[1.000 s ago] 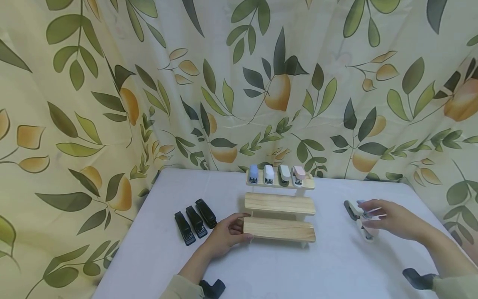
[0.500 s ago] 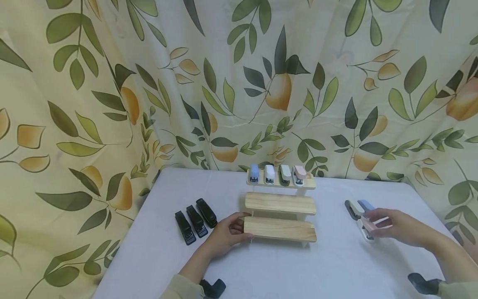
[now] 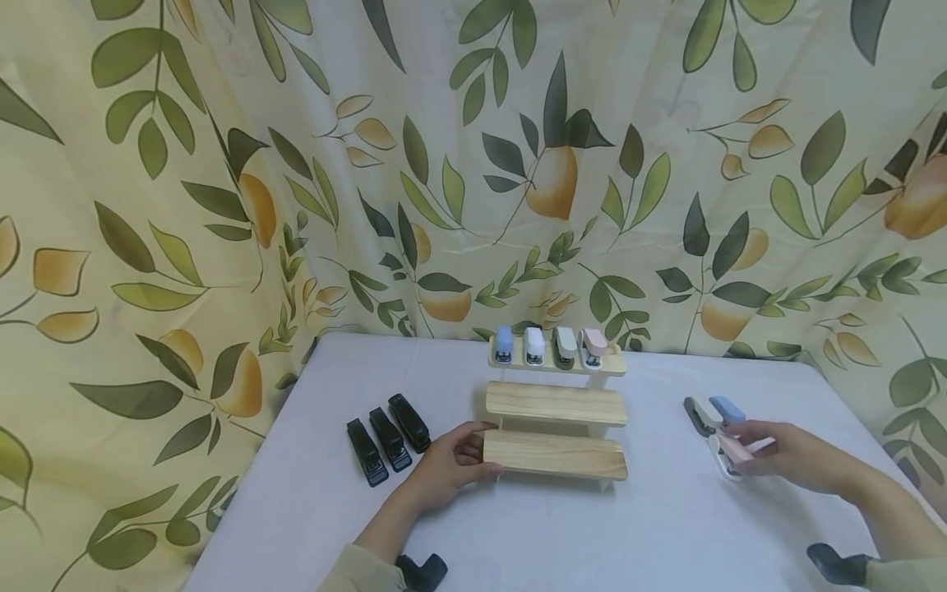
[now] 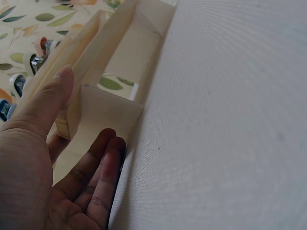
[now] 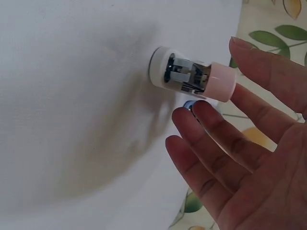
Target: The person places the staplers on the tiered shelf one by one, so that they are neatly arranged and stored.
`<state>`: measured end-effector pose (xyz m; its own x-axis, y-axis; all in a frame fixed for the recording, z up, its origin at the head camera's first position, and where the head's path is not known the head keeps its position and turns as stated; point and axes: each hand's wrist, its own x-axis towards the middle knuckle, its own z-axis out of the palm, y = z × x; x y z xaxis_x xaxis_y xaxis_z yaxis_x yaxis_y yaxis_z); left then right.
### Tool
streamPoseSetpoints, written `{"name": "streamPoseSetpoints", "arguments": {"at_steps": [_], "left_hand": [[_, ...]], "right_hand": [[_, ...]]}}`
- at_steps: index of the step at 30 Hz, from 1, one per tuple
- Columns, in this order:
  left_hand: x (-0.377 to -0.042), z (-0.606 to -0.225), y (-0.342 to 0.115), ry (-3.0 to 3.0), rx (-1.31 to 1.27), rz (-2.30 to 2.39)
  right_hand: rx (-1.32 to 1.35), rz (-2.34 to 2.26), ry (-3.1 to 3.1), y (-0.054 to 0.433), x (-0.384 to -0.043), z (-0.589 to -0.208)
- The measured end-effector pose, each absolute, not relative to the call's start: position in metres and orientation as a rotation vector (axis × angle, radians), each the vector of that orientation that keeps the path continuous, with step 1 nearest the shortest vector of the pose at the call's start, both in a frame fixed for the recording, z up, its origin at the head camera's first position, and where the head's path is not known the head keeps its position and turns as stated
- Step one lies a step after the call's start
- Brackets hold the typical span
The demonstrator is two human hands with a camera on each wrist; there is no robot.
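Note:
In the head view my left hand [image 3: 450, 467] holds the left end of the lowest board of a three-tier wooden display stand [image 3: 555, 454]. The left wrist view has its thumb [image 4: 60, 93] against the wood and other fingers loosely bent by the white support [image 4: 110, 108]. At the right of the table my right hand [image 3: 802, 456] is at a pink stapler [image 3: 734, 450] with a white base. Its thumb and index finger stand on either side of the pink top [image 5: 221, 82], not visibly closed on it. A pale grey-green stapler [image 3: 703, 415] and a blue stapler [image 3: 728, 409] lie just beyond.
Blue, white, pale green and pink staplers [image 3: 565, 345] stand in a row on the top tier. Three black staplers [image 3: 390, 438] lie left of the stand. A leaf-and-fruit patterned curtain [image 3: 510, 181] hangs behind the white-covered table [image 3: 562, 538].
My right hand has shifted slightly right and down, from over the blue and pink staplers to the pink one, uncovering the blue one. My left hand stays on the stand.

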<state>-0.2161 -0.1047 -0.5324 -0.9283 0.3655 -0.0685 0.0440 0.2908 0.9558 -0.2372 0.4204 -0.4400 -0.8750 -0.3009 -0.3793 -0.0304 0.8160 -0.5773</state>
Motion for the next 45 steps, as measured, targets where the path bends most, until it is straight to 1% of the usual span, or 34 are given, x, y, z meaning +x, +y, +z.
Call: {"name": "streamPoseSetpoints", "arguments": {"at_steps": [8, 26, 34, 45], "left_hand": [[-0.216, -0.533, -0.105, 2.296, 0.373, 1.668], [-0.216, -0.532, -0.105, 2.313, 0.377, 1.653], [-0.219, -0.534, -0.105, 2.323, 0.377, 1.641], [-0.218, -0.532, -0.104, 2.318, 0.351, 1.651]], "right_hand": [[-0.202, -0.782, 2.529, 0.425, -0.240, -0.451], [-0.226, -0.775, 2.535, 0.431, -0.244, -0.457], [-0.191, -0.765, 2.557, 0.434, -0.245, -0.462], [-0.162, -0.745, 2.637, 0.430, -0.243, -0.473]]}}
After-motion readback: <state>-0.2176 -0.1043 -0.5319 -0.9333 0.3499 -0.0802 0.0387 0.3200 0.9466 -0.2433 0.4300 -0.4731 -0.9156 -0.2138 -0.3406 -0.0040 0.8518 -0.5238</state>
